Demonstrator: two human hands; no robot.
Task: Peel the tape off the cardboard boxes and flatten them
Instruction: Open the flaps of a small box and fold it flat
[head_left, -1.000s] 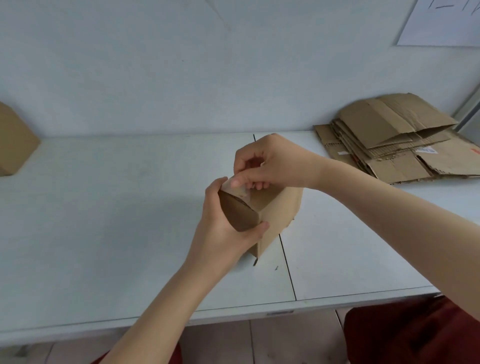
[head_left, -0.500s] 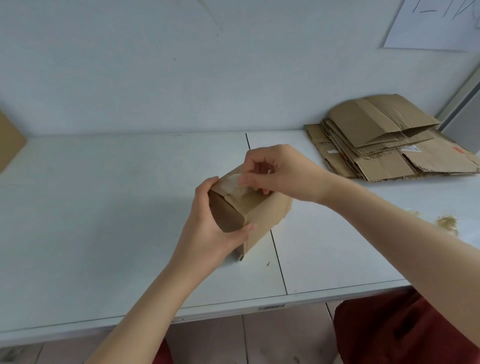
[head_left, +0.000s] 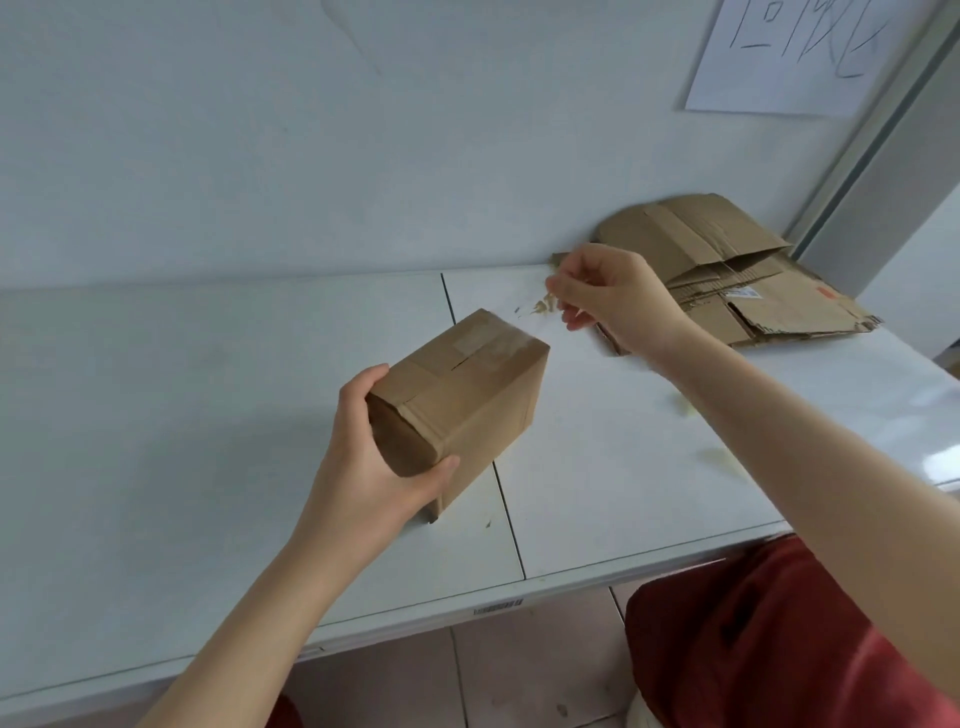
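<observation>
Left hand (head_left: 363, 467) gripping cardboard box (head_left: 467, 395), right hand (head_left: 613, 296) pinching tape (head_left: 543, 307) beyond it

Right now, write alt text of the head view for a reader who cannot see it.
A left hand grips the near end of a small taped cardboard box on a white table. The right hand is lifted beside it, pinching what looks like clear tape, before a pile of flattened cardboard.
</observation>
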